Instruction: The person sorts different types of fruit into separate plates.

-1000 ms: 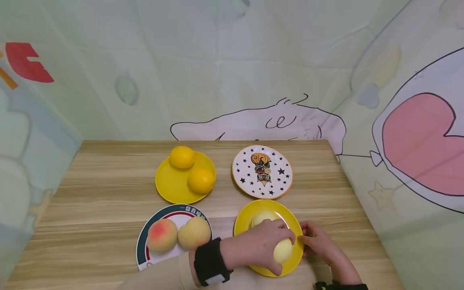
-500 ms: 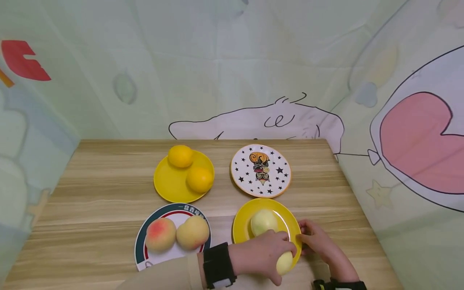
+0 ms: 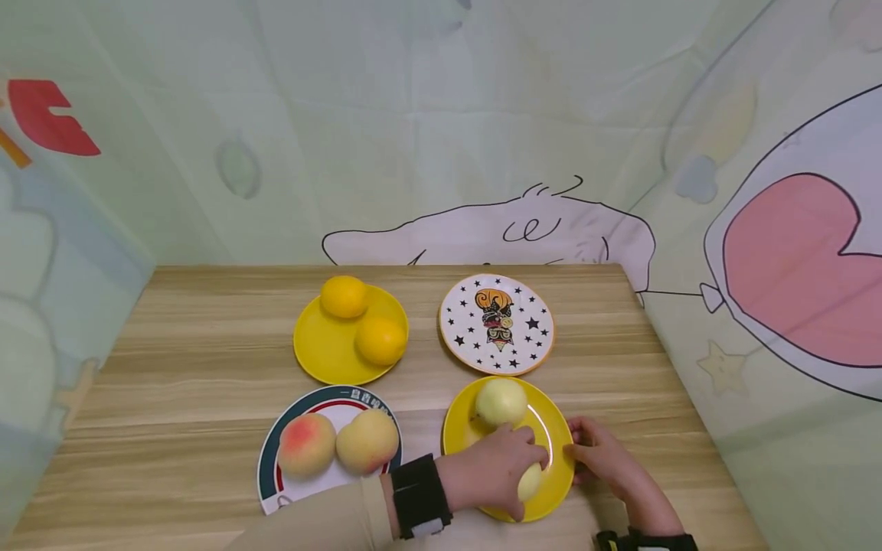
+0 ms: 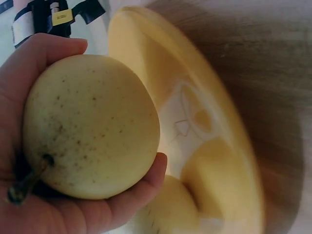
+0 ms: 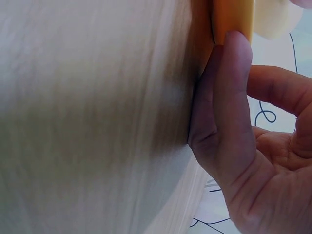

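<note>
The left hand (image 3: 491, 468) has its fingers curled round a pale yellow pear (image 4: 92, 126), stem toward the palm, above the near part of a yellow plate (image 3: 455, 428); whether that pear touches the plate cannot be told. A second pear (image 3: 501, 402) lies on the same plate, toward its far rim. The right hand (image 3: 612, 463), thumb and fingers loosely extended, touches the plate's right rim with its fingertips and carries nothing. This plate sits right of the middle of the wood-grain surface (image 3: 172, 360), with a star-patterned plate (image 3: 530, 348) just beyond, close to the surface's far edge. Left of that one, a lemon plate (image 3: 317, 352) bears two lemons (image 3: 382, 341); nearer, a dark-rimmed plate (image 3: 267, 467) bears two peaches (image 3: 306, 444), partly behind the left sleeve (image 3: 324, 520).
</note>
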Demonstrator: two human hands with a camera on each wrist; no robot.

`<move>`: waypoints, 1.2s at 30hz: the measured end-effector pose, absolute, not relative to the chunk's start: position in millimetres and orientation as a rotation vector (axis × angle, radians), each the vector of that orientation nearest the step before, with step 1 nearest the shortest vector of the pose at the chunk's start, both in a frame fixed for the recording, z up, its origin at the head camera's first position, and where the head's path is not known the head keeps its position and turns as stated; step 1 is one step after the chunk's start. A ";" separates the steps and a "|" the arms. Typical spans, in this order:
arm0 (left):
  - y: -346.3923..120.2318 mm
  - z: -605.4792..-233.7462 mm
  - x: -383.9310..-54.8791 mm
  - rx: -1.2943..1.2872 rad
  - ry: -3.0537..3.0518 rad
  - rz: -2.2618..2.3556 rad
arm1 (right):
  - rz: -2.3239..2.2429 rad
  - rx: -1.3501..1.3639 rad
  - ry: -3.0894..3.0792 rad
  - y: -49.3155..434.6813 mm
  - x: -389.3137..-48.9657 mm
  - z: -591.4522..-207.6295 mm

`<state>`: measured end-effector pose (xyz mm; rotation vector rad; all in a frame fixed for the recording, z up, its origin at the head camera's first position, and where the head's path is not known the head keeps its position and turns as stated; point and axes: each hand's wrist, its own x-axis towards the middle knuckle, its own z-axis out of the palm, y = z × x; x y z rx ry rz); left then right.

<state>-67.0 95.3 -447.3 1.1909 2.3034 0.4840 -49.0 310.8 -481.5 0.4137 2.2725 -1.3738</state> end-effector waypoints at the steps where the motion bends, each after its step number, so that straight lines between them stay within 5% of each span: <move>1: 95.0 -449.0 -67.4 1.189 2.305 0.479 | -1.375 0.406 2.272 310.8 -49.1 -481.7; 36: 99.6 -458.0 -63.4 1.119 2.394 0.404 | -1.314 0.463 2.283 310.7 -51.7 -482.6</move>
